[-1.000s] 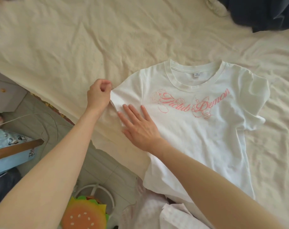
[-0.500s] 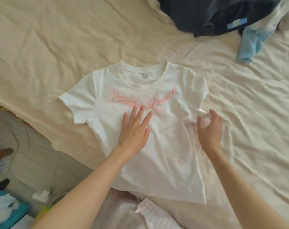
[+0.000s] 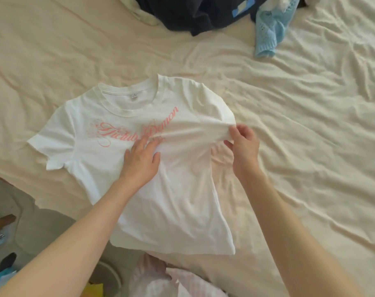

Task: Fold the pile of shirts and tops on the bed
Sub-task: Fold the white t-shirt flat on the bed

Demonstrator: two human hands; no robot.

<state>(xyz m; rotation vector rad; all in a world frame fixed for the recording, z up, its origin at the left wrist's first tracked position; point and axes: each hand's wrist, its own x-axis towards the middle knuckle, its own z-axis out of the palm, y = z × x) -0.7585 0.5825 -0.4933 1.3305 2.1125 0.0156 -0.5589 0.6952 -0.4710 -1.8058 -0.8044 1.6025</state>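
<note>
Sleeve fabric of the white cotton T-shirt with pink script point(image 3: 171, 189) is pinched by the right hand point(image 3: 243, 144), just right of the flat-pressing left hand point(image 3: 142, 161). Its long axis runs collar-to-hem, so the fold likely travels leftward.

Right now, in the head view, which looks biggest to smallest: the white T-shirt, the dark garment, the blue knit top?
1. white T-shirt
2. dark garment, though cut off by the frame edge and farther away, so unsure
3. blue knit top, also partly cut off

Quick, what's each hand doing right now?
Left hand: open, pressing flat on the white T-shirt.
Right hand: pinching the T-shirt's right sleeve.
</note>
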